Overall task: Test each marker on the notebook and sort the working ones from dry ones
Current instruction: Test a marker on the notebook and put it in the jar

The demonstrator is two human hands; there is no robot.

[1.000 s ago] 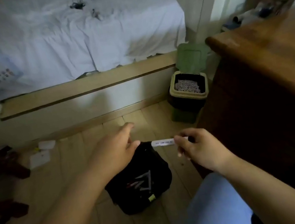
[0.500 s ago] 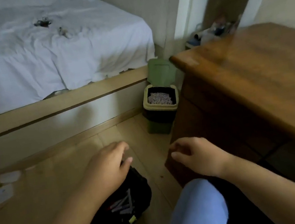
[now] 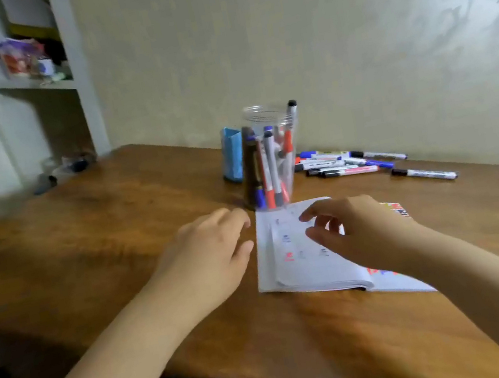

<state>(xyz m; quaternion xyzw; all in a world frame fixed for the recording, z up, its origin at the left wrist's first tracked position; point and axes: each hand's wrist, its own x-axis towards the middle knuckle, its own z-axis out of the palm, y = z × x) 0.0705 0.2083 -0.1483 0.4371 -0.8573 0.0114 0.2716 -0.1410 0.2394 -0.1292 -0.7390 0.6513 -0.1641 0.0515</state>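
Both my hands are empty right now — my left hand (image 3: pixel 216 254) hovers over the desk (image 3: pixel 90 237) just left of the notebook (image 3: pixel 307 262), fingers relaxed, and my right hand (image 3: pixel 352 230) hangs above the open page with loosely curled fingers, gripping nothing. The page already carries a few small test marks in blue, red and something darker. Just beyond the notebook stands the clear plastic jar (image 3: pixel 272 158) holding several markers upright, and to its right a loose pile of markers (image 3: pixel 347 163) lies on the desk, with one black-capped marker (image 3: pixel 423 173) lying a little apart from them.

I judge the step in hand is fetching the next marker to test. To do it well I'd draw from one group only — which group is the untested one I can't tell from here. I'd lift a single marker without knocking the jar, steady the notebook with my left hand, and scribble on a bare patch of page, clear of the existing marks, so a faint line reads honestly.
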